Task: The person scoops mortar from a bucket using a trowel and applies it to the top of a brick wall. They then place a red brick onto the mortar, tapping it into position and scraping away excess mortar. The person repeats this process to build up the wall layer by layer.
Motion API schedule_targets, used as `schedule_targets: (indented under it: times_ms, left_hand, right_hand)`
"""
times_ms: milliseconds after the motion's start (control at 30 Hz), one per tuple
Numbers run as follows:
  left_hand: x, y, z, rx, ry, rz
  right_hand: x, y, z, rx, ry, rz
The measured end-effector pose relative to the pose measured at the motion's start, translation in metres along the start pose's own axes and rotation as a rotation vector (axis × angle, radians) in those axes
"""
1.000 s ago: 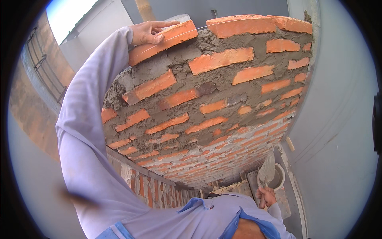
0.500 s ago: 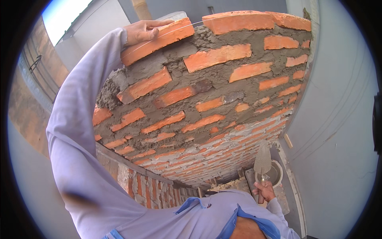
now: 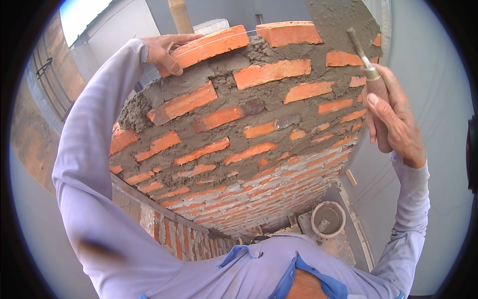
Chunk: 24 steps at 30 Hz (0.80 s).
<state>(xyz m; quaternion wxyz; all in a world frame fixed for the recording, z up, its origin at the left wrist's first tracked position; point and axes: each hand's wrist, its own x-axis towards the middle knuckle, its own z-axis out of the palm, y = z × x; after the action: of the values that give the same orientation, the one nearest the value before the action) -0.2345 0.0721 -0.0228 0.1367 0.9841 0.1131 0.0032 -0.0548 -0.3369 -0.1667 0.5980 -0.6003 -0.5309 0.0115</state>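
Note:
My left hand (image 3: 167,52) is closed around the left end of an orange brick (image 3: 219,46) on the top course of a brick wall (image 3: 271,74). Grey mortar lies under and beside that brick. To its right, across a gap, sits another top brick (image 3: 289,34). A thin white string (image 3: 252,31) runs along the front of the top course. My right hand (image 3: 398,117) grips the wooden handle of a trowel (image 3: 378,92), raised at the wall's upper right. Its broad, mortar-coated blade covers part of the top course.
Low at the right stands a round bucket (image 3: 342,226) holding grey mortar and a small block-like piece. A grey wall (image 3: 438,164) rises along the right. Behind the brickwork are a bamboo pole (image 3: 179,15) and a pale container (image 3: 211,26).
My right hand has lifted the trowel from beside the bucket up to the wall's top right. My left hand has stayed on the brick, its fingers now further down the front face.

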Motion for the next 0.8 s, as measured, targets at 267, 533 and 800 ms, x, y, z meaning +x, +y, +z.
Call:
schedule_targets:
  times_ms: [267, 533, 800]
  left_hand:
    - [0.001, 0.037, 0.010, 0.119, 0.110, -0.052]
    - [-0.021, 0.039, 0.014, 0.244, 0.091, -0.187]
    - [-0.018, 0.014, 0.018, 0.179, 0.135, -0.091]
  right_hand:
    - [0.169, -0.118, 0.035, -0.742, -0.362, 0.028]
    - [0.222, -0.098, 0.100, -0.819, -0.601, 0.122]
    - [0.213, -0.112, 0.105, -1.011, -0.704, 0.172]
